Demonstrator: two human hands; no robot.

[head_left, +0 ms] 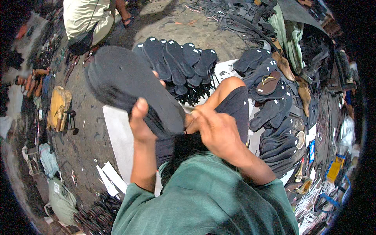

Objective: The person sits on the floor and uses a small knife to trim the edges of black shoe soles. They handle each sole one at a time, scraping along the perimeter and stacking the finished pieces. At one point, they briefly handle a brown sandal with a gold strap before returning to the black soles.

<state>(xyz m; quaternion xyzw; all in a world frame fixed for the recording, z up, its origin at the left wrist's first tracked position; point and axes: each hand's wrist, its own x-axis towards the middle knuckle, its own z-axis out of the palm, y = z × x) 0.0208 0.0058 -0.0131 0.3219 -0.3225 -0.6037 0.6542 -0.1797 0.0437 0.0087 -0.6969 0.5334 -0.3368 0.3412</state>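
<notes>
A thick stack of black sandal soles [125,80] is raised in front of me, slanting from upper left to lower right. My left hand [141,123] is closed around it, thumb on the near edge and fingertips showing at the far edge. At the stack's narrow lower end, my right hand [219,133] is closed, its fingertips pinched together beside the soles. What the pinch holds, if anything, is hidden. Past my bent knee, a row of black soles with small white labels [178,58] fans out on a white sheet [121,137].
More labelled soles [274,103] lie in overlapping rows on the right, with a brown sandal [268,83] on top. Dark scraps [235,19] cover the far floor. At the far left another person [88,19] sits in pale clothes. A worn wooden block [59,108] stands left.
</notes>
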